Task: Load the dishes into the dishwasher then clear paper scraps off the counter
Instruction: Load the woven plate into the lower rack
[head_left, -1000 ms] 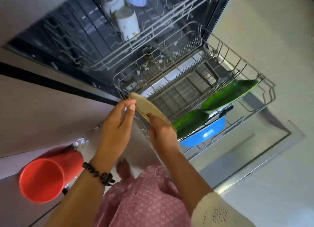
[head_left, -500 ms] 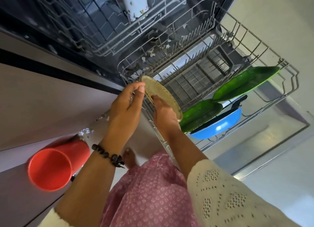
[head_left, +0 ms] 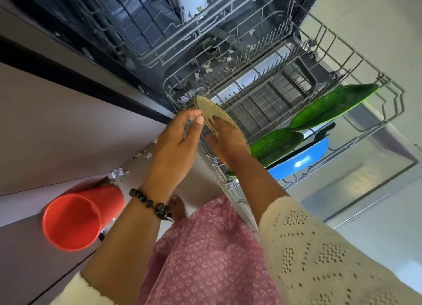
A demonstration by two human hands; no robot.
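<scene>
The speckled plate (head_left: 219, 120), gripped on edge by both the left hand (head_left: 175, 145) and right hand (head_left: 228, 142), should slide upright between the rack (head_left: 342, 53) prongs toward 1 o'clock, clear of the green plates (head_left: 276, 142).

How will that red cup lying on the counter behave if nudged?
The red cup lies on its side near the counter edge, so it would probably roll. It looks like thin plastic: likely light, easy to knock off, unlikely to shatter.
</scene>
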